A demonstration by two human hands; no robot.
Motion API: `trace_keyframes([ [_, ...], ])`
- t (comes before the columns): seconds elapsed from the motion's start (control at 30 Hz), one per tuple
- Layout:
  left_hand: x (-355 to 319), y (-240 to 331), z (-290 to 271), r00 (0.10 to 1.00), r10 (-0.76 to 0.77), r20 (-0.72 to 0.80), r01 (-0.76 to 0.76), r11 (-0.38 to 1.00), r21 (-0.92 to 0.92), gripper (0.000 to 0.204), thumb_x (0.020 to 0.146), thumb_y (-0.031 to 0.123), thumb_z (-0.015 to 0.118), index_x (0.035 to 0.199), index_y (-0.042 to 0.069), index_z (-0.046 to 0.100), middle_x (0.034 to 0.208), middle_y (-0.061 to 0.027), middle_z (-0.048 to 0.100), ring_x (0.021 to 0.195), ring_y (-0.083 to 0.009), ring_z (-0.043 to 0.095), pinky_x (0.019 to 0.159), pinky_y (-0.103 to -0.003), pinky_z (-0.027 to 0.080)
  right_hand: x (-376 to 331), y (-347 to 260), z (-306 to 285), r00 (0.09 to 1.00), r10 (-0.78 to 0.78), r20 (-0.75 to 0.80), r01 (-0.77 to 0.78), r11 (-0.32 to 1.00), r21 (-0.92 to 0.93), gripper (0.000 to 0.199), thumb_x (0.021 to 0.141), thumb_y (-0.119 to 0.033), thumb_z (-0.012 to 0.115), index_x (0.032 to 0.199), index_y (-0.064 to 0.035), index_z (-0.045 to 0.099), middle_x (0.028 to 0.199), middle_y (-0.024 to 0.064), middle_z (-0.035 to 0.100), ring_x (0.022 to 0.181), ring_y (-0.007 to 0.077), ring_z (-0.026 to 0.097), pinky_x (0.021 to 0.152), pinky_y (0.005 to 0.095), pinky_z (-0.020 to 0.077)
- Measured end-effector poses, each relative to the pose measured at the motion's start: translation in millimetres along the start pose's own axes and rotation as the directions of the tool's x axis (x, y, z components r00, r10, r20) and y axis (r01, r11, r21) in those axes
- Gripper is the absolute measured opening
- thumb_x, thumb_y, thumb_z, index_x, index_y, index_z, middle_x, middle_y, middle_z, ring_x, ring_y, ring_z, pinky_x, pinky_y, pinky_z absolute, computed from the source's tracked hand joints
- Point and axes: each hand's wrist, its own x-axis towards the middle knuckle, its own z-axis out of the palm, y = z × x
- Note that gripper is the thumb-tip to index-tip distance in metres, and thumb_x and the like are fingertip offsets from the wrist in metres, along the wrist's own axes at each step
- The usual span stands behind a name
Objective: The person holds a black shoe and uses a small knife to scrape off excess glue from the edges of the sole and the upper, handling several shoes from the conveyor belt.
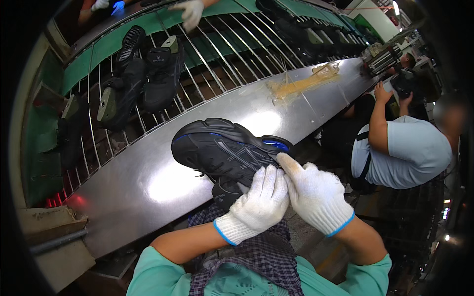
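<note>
Holding one black shoe (pixel 229 152) at metal ledge (pixel 123 185), contact indeterminable; long axis left to right, toe leftward, heel at both hands. Left hand (pixel 256 203): fingers pressed together against shoe's near side. Right hand (pixel 318 197), nearer heel: one digit extended onto it, others curled, grip beneath hidden. Beyond: rod rack (pixel 204 60), bearing further black shoes (pixel 163 81), some with pale inserts (pixel 106 106).

White blue-cuffed gloves (pixel 316 200); teal sleeves (pixel 160 271)

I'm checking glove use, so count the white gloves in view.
4. The left hand wears one, the right hand another; a co-worker's hand near the top edge wears the third, and a gloved hand farther left there the fourth. More may be hidden.
</note>
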Motion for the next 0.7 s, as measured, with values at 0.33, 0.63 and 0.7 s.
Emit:
trace_keyframes([
  [0.33, -9.7, 14.2, 18.7, 0.971, -0.162, -0.175, 0.155, 0.986, -0.057, 0.025, 0.091, 0.017, 0.074, 0.109, 0.0, 0.076, 0.108, -0.0159, 0.075, 0.101, -0.0318, 0.075, 0.094, -0.04, 0.062, 13.5, 31.1, 2.4, 0.981, 0.015, 0.193, -0.17, 0.541, 0.824, 0.049, 0.108, -0.021, 0.059, 0.153, -0.0022, 0.057, 0.098, 0.0041, 0.067, 0.078, 0.01, 0.06, 0.073, 0.0258, 0.0523],
  [0.63, -12.6, 3.7, 0.4, 0.993, -0.078, -0.087, 0.074, 0.996, -0.042, 0.032, 0.09, 0.017, 0.072, 0.117, 0.002, 0.074, 0.111, -0.0166, 0.072, 0.107, -0.0312, 0.073, 0.096, -0.043, 0.061, 3.3, 59.8, 43.9, 0.97, 0.028, -0.243, 0.127, 0.79, 0.6, 0.068, 0.098, -0.034, 0.075, 0.15, 0.0029, 0.052, 0.134, 0.022, 0.068, 0.116, 0.0316, 0.071, 0.1, 0.0375, 0.0556],
  [0.7, -13.6, -0.2, -5.0, 0.997, -0.013, -0.072, 0.011, 1.0, -0.028, 0.031, 0.089, 0.017, 0.074, 0.117, 0.003, 0.074, 0.11, -0.0164, 0.072, 0.104, -0.0306, 0.073, 0.095, -0.043, 0.062, 28.9, 56.2, 57.1, 0.969, 0.223, 0.103, -0.209, 0.528, 0.823, 0.075, 0.094, -0.04, 0.08, 0.149, 0.0044, 0.053, 0.113, 0.0178, 0.072, 0.068, 0.0171, 0.067, 0.062, 0.0287, 0.0574],
])
